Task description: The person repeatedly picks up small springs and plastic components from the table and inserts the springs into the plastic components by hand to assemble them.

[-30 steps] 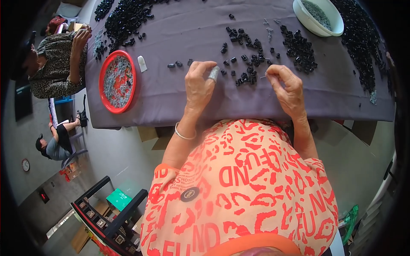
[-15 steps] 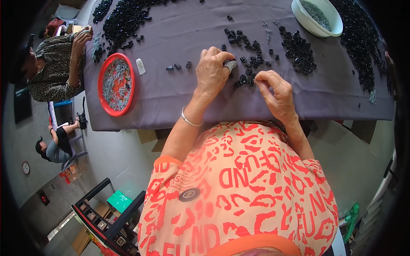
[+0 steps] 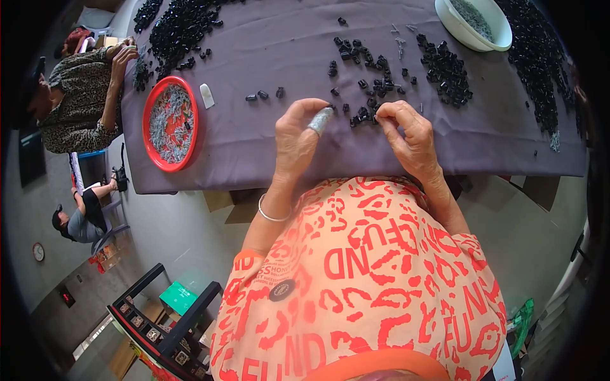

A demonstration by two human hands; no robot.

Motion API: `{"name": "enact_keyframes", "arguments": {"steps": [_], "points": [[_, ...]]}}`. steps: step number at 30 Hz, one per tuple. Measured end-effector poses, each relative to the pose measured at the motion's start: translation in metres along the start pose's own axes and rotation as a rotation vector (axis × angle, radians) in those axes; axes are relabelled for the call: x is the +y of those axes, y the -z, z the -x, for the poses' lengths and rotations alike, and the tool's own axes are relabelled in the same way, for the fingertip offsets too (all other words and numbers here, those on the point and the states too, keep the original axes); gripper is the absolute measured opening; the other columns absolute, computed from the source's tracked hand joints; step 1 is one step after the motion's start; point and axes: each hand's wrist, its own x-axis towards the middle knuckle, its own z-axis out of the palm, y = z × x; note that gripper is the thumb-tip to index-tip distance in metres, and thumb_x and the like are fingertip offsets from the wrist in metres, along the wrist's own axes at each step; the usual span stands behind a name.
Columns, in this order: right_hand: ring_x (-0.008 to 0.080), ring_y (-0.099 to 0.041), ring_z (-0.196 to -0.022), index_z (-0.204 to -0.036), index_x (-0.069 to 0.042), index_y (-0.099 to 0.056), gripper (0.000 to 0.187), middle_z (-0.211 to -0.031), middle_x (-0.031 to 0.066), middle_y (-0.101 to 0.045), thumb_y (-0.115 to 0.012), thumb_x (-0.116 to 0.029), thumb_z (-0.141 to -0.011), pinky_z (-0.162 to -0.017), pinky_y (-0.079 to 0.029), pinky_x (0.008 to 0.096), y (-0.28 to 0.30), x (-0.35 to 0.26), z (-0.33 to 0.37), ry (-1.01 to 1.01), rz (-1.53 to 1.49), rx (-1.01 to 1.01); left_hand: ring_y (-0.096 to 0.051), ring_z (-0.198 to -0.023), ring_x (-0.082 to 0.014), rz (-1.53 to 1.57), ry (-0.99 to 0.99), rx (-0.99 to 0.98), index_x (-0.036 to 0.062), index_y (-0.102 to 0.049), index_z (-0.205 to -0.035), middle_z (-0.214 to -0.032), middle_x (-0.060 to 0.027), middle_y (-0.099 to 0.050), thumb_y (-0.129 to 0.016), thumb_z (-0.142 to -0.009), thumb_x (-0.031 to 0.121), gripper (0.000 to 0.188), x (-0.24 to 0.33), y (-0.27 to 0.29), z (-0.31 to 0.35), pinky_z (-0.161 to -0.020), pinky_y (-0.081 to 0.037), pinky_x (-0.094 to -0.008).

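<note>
Glossy, stubby black pieces (image 3: 454,92), creased grey cloth (image 3: 238,136), your left hand (image 3: 297,138) pinching one, your right hand (image 3: 415,136) in a narrow grip, contents unclear

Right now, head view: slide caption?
Left hand and right hand beside loose black parts on grey cloth, red tray at left.

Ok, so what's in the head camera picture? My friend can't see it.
A person's left hand pinches a small black piece over a grey cloth; the right hand is at a pile of more black pieces. A red bowl of little grey bits is at left, a white bowl at top right.
</note>
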Motion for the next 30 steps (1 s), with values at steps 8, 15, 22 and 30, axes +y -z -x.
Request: {"name": "enact_keyframes", "arguments": {"steps": [8, 15, 22, 30], "points": [[0.0215, -0.061, -0.074, -0.093, 0.000, -0.058, 0.016, -0.084, 0.0110, -0.061, -0.060, 0.010, -0.080, -0.066, -0.049, 0.0280, -0.007, 0.001, 0.000, 0.095, 0.052, 0.024, -0.059, -0.076, -0.0278, -0.581, -0.398, 0.120, 0.0070, -0.067, -0.099, -0.084, -0.0097, -0.061, -0.069, -0.076, 0.003, 0.024, -0.001, 0.005, -0.031, -0.071, -0.049, -0.0383], [0.0222, -0.061, -0.074, -0.092, 0.000, -0.058, 0.016, -0.084, 0.0114, -0.061, -0.060, 0.011, -0.080, -0.067, -0.049, 0.0284, -0.002, -0.001, 0.005, 0.043, 0.058, 0.029, -0.052, -0.089, -0.0247, -0.912, -0.522, -0.056, 0.0138, -0.071, -0.098, -0.091, -0.0041, -0.059, -0.074, -0.072, 0.013, 0.026, 0.000, 0.004, -0.049, -0.078, -0.046, -0.0355], [0.0202, -0.061, -0.073, -0.093, 0.000, -0.059, 0.016, -0.084, 0.0107, -0.061, -0.061, 0.010, -0.080, -0.067, -0.049, 0.0273, -0.006, 0.000, 0.004, 0.077, 0.059, 0.032, -0.058, -0.084, -0.0226, -0.897, -0.709, 0.006, 0.0055, -0.067, -0.094, -0.086, -0.0044, -0.063, -0.070, -0.075, 0.006, 0.019, -0.001, -0.001, -0.050, -0.072, -0.050, -0.0330], [0.0136, -0.061, -0.072, -0.092, 0.002, -0.061, 0.012, -0.083, 0.0082, -0.063, -0.063, 0.007, -0.081, -0.066, -0.049, 0.0253, -0.008, -0.012, -0.002, -0.051, -0.107, 0.020, -0.062, -0.076, -0.0113, 0.318, 0.177, -0.187, -0.0027, -0.061, -0.101, -0.087, -0.0069, -0.066, -0.065, -0.088, 0.008, 0.017, 0.011, -0.013, -0.001, -0.064, -0.050, -0.0230]]}}
